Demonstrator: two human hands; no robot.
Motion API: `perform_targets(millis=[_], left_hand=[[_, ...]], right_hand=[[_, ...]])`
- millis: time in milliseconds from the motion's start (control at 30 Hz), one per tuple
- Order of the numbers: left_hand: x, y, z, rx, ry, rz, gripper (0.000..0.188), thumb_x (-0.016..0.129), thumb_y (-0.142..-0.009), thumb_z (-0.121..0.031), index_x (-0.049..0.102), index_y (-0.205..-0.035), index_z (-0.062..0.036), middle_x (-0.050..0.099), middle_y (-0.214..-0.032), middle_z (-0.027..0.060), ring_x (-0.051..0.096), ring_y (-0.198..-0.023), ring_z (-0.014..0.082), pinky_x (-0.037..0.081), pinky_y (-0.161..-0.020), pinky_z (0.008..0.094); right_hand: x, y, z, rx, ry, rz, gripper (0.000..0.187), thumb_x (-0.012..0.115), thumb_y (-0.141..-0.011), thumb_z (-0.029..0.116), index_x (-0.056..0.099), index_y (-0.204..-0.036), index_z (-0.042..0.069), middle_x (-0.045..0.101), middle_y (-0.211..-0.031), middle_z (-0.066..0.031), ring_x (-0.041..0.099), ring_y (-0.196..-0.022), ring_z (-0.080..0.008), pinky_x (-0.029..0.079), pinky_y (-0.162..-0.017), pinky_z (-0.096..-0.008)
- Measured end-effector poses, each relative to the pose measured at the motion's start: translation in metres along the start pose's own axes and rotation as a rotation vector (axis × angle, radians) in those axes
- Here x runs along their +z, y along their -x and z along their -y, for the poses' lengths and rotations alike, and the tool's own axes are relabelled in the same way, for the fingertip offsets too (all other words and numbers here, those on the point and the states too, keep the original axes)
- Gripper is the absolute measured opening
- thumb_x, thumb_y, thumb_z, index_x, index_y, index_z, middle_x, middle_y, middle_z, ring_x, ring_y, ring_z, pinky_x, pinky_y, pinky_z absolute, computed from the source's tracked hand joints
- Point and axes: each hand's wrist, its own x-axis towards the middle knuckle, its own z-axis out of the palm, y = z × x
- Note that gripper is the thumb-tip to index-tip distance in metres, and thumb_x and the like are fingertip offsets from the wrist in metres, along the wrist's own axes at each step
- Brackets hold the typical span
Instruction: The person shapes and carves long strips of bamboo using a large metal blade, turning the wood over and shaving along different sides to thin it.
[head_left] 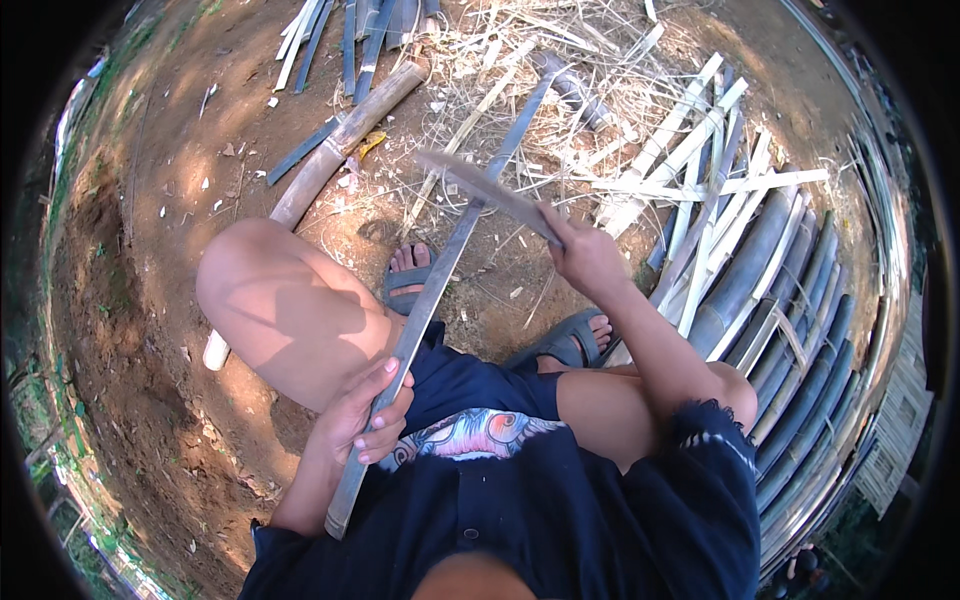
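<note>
The left hand (pixel 358 415) is gripping a flat grey bamboo strip (pixel 432 283), spanning 7 to 1 o'clock; the right hand (pixel 588 256) is clasping a grey metal blade (pixel 505 198) across it. Cream bamboo slats (pixel 690 143) at 2 o'clock are seeming finished, the strip unfinished.

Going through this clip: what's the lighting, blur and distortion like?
Head view: fisheye bending, with black corners and the bamboo poles bowed at right; head view: the knife in the right hand looks slightly smeared, perhaps by motion, while the bamboo strip in the left hand seems sharper; head view: shavings brightly sunlit, shadow across the left leg.
</note>
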Motion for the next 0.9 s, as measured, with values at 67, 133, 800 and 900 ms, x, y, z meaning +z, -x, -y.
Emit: perform_targets(millis=[67,133,800,900], left_hand=[[-0.002,-0.006,0.003,-0.015,0.010,-0.022,0.032,0.037,-0.110,-0.034,0.052,-0.109,-0.0058,0.041,-0.061,0.0024,0.035,-0.032,0.0085,0.034,-0.026,0.0251],[-0.005,-0.007,0.006,-0.007,-0.018,-0.011,0.033,0.037,-0.110,-0.035,0.053,-0.110,-0.0062,0.041,-0.062,0.0018,0.034,-0.032,0.0079,0.034,-0.026,0.0245],[-0.054,-0.025,0.005,-0.269,-0.181,-0.010,0.052,0.032,-0.105,-0.049,0.059,-0.101,-0.0053,0.062,-0.107,0.0214,0.066,-0.070,0.0356,0.060,-0.065,0.0506],[0.009,-0.033,-0.003,-0.248,-0.517,-0.442,0.041,0.046,-0.105,-0.044,0.054,-0.091,-0.0065,0.055,-0.066,0.0047,0.053,-0.046,0.0195,0.042,-0.040,0.0322]], right_hand=[[0.011,-0.004,-0.012,0.136,-0.029,-0.014,0.057,0.066,-0.085,0.013,0.053,-0.140,0.015,0.064,-0.082,-0.0118,0.067,-0.063,-0.0332,0.056,-0.060,-0.0484],[0.010,-0.002,-0.008,0.105,0.020,-0.016,0.056,0.066,-0.086,0.015,0.052,-0.140,0.015,0.064,-0.081,-0.0112,0.067,-0.062,-0.0333,0.056,-0.059,-0.0492],[-0.009,-0.019,0.040,0.087,-0.001,0.263,0.060,0.058,-0.092,0.019,0.042,-0.150,0.014,0.066,-0.080,-0.0157,0.069,-0.066,-0.0299,0.057,-0.057,-0.0438],[-0.005,-0.027,0.042,0.141,-0.114,0.182,0.060,0.060,-0.091,0.022,0.044,-0.149,0.020,0.067,-0.081,-0.0201,0.068,-0.069,-0.0388,0.055,-0.061,-0.0514]])
